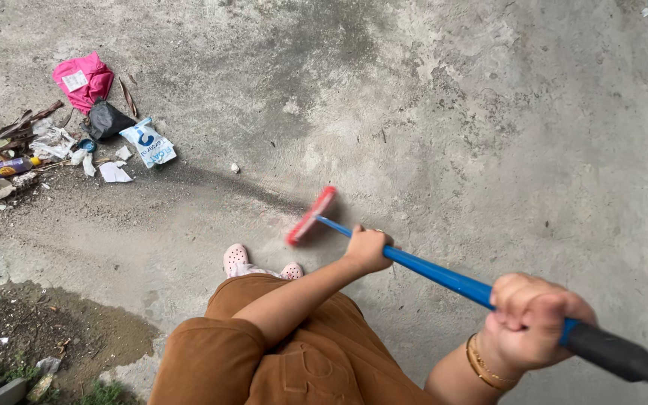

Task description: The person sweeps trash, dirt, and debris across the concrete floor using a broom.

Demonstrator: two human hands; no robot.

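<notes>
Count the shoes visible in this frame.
2. One pink perforated shoe is on the concrete just above the brown shorts; the second shoe peeks out to its right, mostly hidden by the shorts and left forearm.

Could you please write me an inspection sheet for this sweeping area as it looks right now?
Surface: grey concrete floor, stained and patchy, with a streak of dust running toward the litter.
Job's things: push broom with red head on the floor, on a blue handle with a black end grip.
Clutter: litter pile at upper left, including a pink plastic bag, a black bag, a white and blue wrapper, a plastic bottle, sticks and paper scraps.
Hands: left hand grips the handle nearer the head; right hand, gold bangles at the wrist, grips it beside the black grip.
Cables: nothing seen.
Surroundings: patch of soil and grass at lower left; brown clothing and pink perforated shoes below.
</notes>
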